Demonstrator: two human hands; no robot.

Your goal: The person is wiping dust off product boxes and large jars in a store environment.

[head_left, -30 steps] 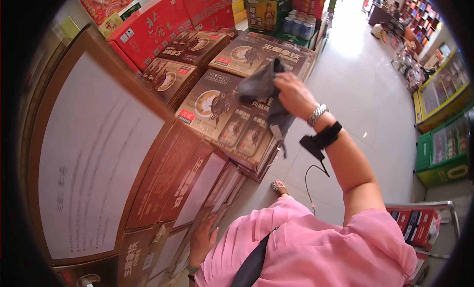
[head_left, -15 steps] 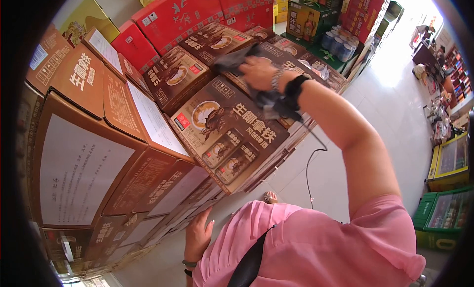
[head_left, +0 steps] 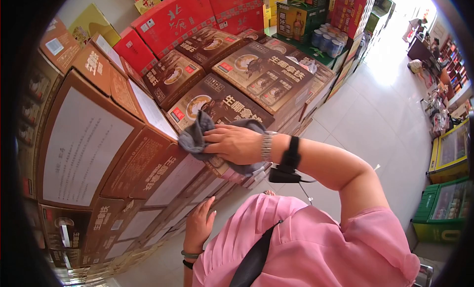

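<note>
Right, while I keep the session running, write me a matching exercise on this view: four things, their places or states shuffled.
1. grey cloth
2. bare left hand
3. silver-coloured link band
4. pack of blue-and-white cans

A. on the right wrist
B. on a green surface
C. lowered, holding nothing
D. in the right hand, over a brown printed carton

Pairs: 1-D, 2-C, 3-A, 4-B
</note>
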